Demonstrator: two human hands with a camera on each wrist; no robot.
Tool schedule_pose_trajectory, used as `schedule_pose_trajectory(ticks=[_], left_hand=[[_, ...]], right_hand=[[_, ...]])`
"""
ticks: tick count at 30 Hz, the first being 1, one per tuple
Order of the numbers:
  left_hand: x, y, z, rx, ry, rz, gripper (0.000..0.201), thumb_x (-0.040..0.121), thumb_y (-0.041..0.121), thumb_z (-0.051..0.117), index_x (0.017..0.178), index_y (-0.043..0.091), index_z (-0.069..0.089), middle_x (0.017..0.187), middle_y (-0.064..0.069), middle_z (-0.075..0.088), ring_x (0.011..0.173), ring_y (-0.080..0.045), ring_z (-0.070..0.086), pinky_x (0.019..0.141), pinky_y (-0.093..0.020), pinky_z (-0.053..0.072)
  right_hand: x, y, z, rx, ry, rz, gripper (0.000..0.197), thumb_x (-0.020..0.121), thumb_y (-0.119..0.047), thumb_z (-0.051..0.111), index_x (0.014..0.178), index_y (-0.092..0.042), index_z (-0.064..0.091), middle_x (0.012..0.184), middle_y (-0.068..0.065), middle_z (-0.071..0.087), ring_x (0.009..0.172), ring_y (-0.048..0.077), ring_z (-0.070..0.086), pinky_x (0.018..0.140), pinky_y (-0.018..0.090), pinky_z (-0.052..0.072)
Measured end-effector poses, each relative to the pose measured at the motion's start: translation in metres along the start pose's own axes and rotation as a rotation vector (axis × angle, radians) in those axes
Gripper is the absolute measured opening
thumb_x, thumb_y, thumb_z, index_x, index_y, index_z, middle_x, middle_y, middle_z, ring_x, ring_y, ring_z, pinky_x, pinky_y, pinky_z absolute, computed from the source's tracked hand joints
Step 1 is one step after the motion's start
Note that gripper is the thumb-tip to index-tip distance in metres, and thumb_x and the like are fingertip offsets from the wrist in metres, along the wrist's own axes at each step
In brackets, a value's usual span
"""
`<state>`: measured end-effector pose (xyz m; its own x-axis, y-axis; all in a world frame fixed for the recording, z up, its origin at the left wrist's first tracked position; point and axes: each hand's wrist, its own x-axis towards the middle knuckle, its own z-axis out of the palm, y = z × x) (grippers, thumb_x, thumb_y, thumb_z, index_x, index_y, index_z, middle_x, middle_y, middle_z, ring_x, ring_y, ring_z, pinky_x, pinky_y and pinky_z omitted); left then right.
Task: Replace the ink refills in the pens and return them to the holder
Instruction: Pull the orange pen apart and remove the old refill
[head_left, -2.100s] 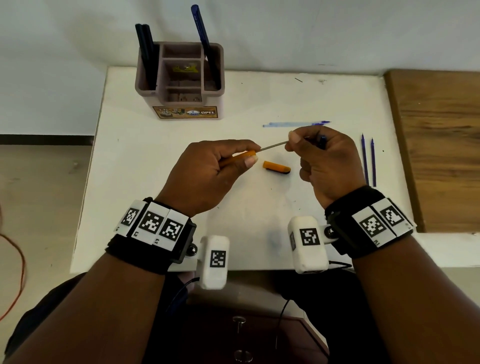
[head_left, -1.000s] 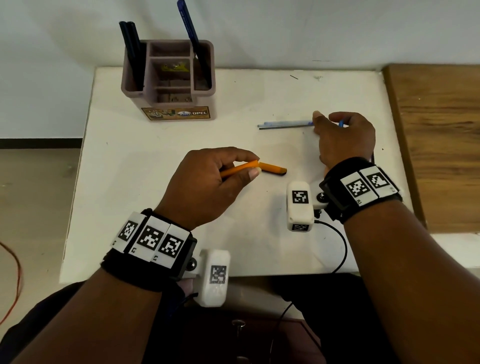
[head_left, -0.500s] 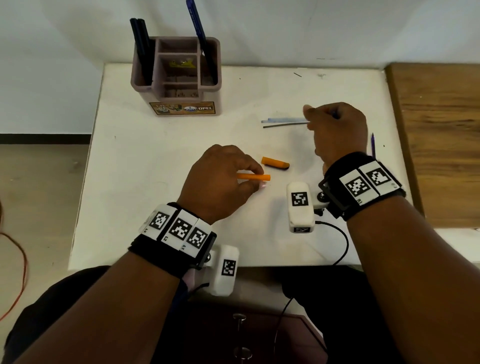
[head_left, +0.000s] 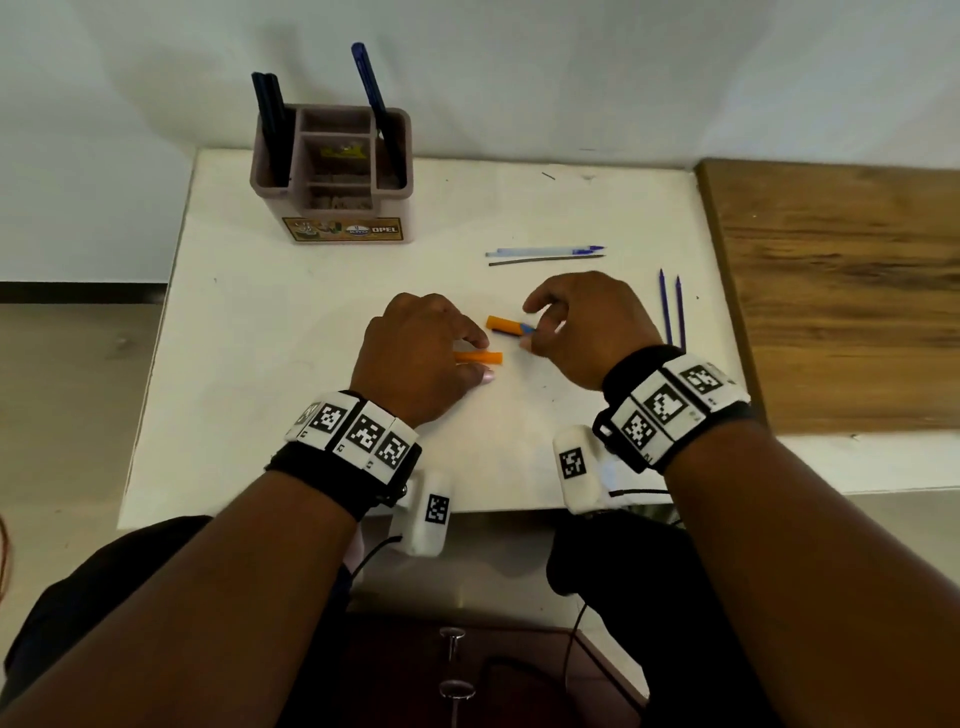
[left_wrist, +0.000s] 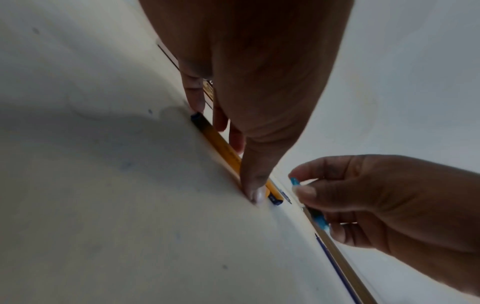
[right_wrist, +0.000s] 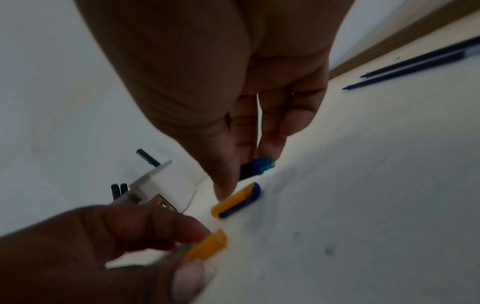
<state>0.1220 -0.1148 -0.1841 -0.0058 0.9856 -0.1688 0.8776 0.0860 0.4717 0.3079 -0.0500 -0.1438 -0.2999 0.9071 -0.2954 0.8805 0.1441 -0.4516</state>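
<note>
Office-like desk: white table (head_left: 311, 364), pen holder (head_left: 343, 208), plain wall (head_left: 571, 78).

Bare table (head_left: 291, 364) lies open left of the left hand (head_left: 415, 358); refills (head_left: 545, 254) lie just ahead of the right hand (head_left: 587, 327), two more (head_left: 670, 312) beside it.

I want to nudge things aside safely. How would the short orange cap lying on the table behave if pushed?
The orange cap looks round, so it probably rolls sideways. It seems small, hollow plastic, likely light and easily flicked. Lying flat on the white table, it cannot tip.
</note>
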Motion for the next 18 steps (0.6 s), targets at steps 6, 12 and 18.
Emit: schedule_pose_trajectory(ticks=[6,12,18], left_hand=[[-0.001,0.003,-0.002,0.012,-0.013,-0.022,0.041,0.074,0.059,0.077,0.109,0.038,0.072,0.123,0.008,0.062,0.118,-0.021,0.049,0.099,-0.041,0.045],[0.0,0.003,-0.003,-0.006,-0.026,-0.039,0.044,0.071,0.058,0.08,0.11,0.038,0.071,0.122,0.009,0.063,0.119,-0.02,0.049,0.1,-0.041,0.044],[0.001,0.002,-0.004,-0.044,-0.016,-0.017,0.045,0.072,0.06,0.079,0.11,0.039,0.07,0.122,0.011,0.064,0.119,-0.017,0.05,0.099,-0.033,0.042]], right_hand=[[-0.006,0.003,0.021,-0.109,-0.014,0.043,0.024,0.078,-0.033,0.082,0.089,-0.027,0.061,0.085,-0.008,0.066,0.086,0.017,0.062,0.075,0.032,0.051],[-0.009,0.005,0.024,-0.11,0.021,0.032,0.029,0.078,-0.031,0.082,0.098,-0.026,0.062,0.094,-0.008,0.068,0.09,0.017,0.062,0.081,0.035,0.053],[-0.011,0.004,0.009,-0.085,0.078,0.044,0.03,0.076,-0.032,0.085,0.097,-0.027,0.064,0.094,-0.01,0.067,0.092,0.014,0.063,0.082,0.032,0.053]])
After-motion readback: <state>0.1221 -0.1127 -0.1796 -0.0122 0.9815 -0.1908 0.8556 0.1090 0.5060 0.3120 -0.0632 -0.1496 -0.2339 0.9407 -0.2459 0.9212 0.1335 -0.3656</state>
